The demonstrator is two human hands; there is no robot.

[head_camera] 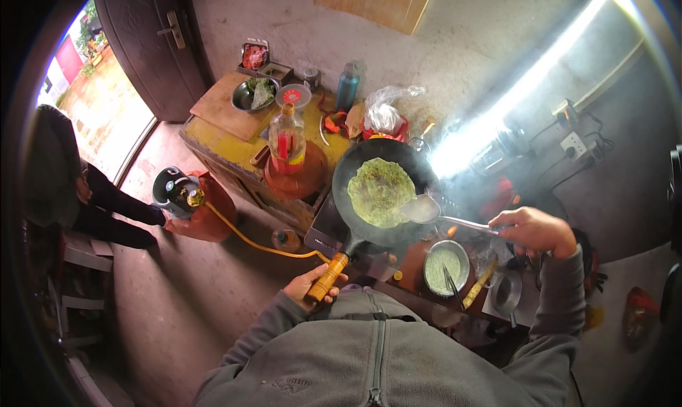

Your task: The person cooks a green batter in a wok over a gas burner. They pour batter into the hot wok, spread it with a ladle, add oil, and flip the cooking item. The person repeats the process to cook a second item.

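My left hand (310, 288) grips the ridged wooden handle (329, 277) of a dark wok (345, 215). Inside the wok lies a round green pancake (379, 191) with browned patches on its upper face. My right hand (538, 231) holds a long-handled metal ladle (423, 208), and the bowl of the ladle rests at the pancake's lower right edge. The wok sits over a gas stove (325, 228), largely hidden beneath it. To the right of the wok, a metal bowl (443, 263) of pale green batter has dark chopsticks (452, 284) leaning in it.
A gas cylinder (184, 193) on the floor feeds an orange hose (240, 237) towards the stove. An oil bottle (287, 140) and a bowl of greens (256, 95) stand on the yellow cabinet (229, 146). Steam drifts at right. Another person (69, 183) stands near the open doorway.
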